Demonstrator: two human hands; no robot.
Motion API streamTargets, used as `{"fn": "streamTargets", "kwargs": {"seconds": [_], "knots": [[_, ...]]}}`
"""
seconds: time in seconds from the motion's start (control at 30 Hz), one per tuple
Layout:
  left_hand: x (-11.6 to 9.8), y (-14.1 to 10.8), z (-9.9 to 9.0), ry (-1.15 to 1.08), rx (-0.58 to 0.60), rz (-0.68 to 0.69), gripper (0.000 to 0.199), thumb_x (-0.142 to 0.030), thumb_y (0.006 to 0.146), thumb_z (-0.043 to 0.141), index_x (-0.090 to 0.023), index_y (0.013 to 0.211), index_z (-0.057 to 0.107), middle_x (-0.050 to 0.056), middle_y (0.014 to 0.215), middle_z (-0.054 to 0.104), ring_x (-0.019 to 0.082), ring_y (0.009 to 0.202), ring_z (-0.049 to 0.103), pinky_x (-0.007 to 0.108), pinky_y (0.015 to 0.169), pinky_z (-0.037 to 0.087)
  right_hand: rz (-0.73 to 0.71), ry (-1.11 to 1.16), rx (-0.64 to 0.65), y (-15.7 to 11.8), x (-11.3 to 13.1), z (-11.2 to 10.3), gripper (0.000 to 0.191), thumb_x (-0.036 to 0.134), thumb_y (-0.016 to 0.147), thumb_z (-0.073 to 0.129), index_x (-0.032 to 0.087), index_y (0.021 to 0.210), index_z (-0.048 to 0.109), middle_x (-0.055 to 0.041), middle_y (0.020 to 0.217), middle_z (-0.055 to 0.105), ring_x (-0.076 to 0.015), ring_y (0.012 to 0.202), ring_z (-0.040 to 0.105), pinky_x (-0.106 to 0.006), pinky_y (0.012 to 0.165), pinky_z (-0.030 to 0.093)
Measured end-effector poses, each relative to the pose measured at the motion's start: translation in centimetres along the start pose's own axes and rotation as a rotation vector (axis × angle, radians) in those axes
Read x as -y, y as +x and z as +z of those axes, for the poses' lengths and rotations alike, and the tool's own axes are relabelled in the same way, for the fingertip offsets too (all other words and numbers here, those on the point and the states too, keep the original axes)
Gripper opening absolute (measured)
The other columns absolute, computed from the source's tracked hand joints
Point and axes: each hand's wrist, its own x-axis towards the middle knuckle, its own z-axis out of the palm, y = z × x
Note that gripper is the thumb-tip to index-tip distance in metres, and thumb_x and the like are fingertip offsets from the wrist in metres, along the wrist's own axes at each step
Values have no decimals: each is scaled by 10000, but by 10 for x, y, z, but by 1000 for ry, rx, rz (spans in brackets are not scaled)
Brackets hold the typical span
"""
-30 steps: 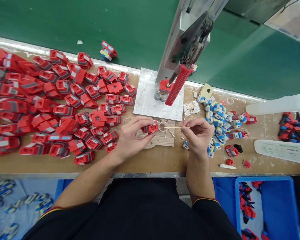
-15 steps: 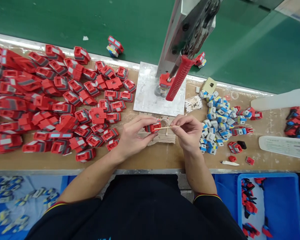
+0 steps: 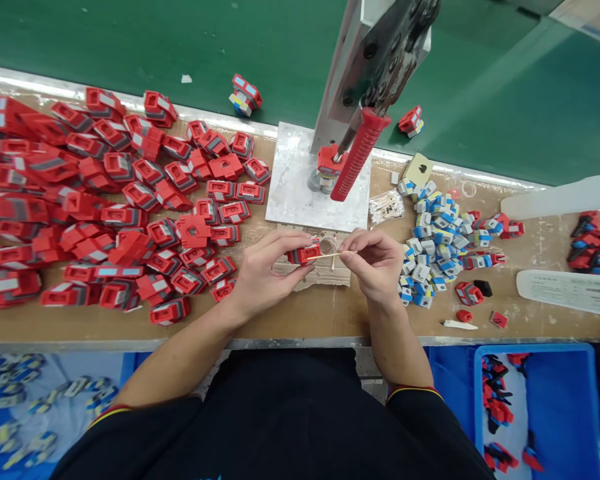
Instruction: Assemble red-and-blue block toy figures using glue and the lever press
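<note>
My left hand [image 3: 273,270] grips a red plastic toy part [image 3: 303,253] between thumb and fingers, just in front of the metal press plate. My right hand [image 3: 375,263] pinches a thin cotton swab [image 3: 326,256], whose far tip reaches the red part's near face. Beneath the hands lies a piece of cardboard [image 3: 325,275] with a small round clear dish [image 3: 329,245] on it. A second swab [image 3: 333,263] leans out of the dish. Whether the tip touches the inside of the red part is too small to tell.
A hand press with a red handle [image 3: 355,153] stands on a metal plate [image 3: 290,173], a red-and-grey piece [image 3: 329,160] under it. Many red parts [image 3: 130,173] cover the left. Grey-blue parts [image 3: 433,240] and a swab bundle [image 3: 385,207] lie right. A blue bin [image 3: 563,407] sits below.
Both hands hold nearly the same pose, with the swab still at the red part. The two toy pieces on the green surface have shifted right in view.
</note>
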Motion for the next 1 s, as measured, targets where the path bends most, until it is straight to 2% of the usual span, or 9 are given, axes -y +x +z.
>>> {"fn": "streamTargets", "kwargs": {"seconds": [0.53,0.83,1.0], "knots": [[-3,2,-2,8,-3,12,270,-121,882,839,-216,1126,774,40,1087,806,180,980,795,299,907,666,-77,-35,2,2,3,-9,238,324,833,933,247,755,721,7,706,773,-131,619,694,-266,559,559],[-2,1,-2,5,-2,0,284,-106,879,835,-228,1131,784,34,1084,798,182,976,788,305,901,664,-67,-11,30,2,5,-8,209,252,826,924,243,758,727,12,714,786,-126,635,716,-257,587,575],[-3,2,-2,1,-8,-11,265,-124,884,826,-233,1123,794,36,1071,800,187,959,788,316,886,669,-43,-86,15,2,5,-10,255,342,817,926,248,726,706,3,699,771,-144,608,690,-291,555,558]]}}
